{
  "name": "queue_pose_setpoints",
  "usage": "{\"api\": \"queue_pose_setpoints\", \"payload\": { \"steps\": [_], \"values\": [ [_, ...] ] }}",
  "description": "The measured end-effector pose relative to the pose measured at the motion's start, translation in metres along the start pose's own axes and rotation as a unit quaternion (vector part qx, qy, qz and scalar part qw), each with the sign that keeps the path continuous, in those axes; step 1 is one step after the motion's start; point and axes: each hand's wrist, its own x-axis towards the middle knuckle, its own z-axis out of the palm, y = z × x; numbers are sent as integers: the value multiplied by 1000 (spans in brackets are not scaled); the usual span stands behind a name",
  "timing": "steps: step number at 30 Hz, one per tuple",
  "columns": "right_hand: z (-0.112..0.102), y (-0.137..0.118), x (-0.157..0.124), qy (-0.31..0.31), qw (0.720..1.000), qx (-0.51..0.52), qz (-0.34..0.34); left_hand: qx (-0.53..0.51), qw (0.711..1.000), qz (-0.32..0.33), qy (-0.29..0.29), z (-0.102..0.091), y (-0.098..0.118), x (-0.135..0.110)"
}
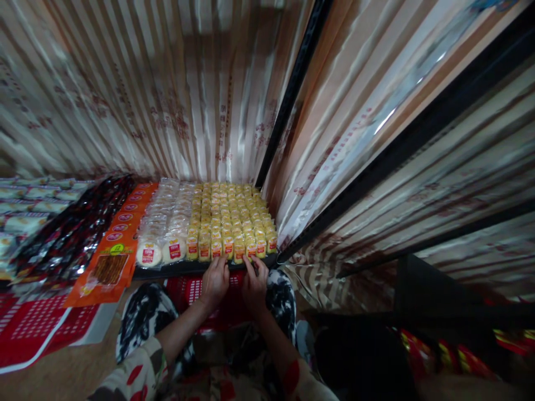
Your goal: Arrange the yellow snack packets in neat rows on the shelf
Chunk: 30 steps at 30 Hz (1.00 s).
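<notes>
Small yellow snack packets (234, 217) with red and white labels stand in tight rows on a low black shelf (167, 271). My left hand (214, 283) is at the front edge, its outstretched fingertips touching the lower part of the front packets. Beside it, my right hand (254, 281) has its fingers extended against front packets a little farther right. Neither hand is visibly wrapped around a packet. To the left of the yellow rows are clear-wrapped round white cakes (171, 250) with red labels, lined up in two columns.
Orange snack bags (112, 250), dark shiny packets (79, 234) and white packets (27, 223) lie farther left. A red plastic basket (45, 323) is at lower left. A black metal post (292, 94) rises behind the packets, before striped sheeting (188, 83).
</notes>
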Motion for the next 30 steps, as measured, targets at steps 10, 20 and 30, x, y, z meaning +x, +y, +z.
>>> {"api": "queue_pose_setpoints", "payload": {
  "steps": [10, 20, 30],
  "values": [
    [-14, -22, 41, -23, 998, -9, -63, -100, 994, -54, 5, 5, 3, -13],
    [-5, -43, 106, -127, 982, -92, -110, -114, 986, -120, 23, -11, -1, -11],
    [-2, -43, 108, -154, 977, -95, -116, -100, 987, -123, 8, -10, -5, -3]
  ]
}}
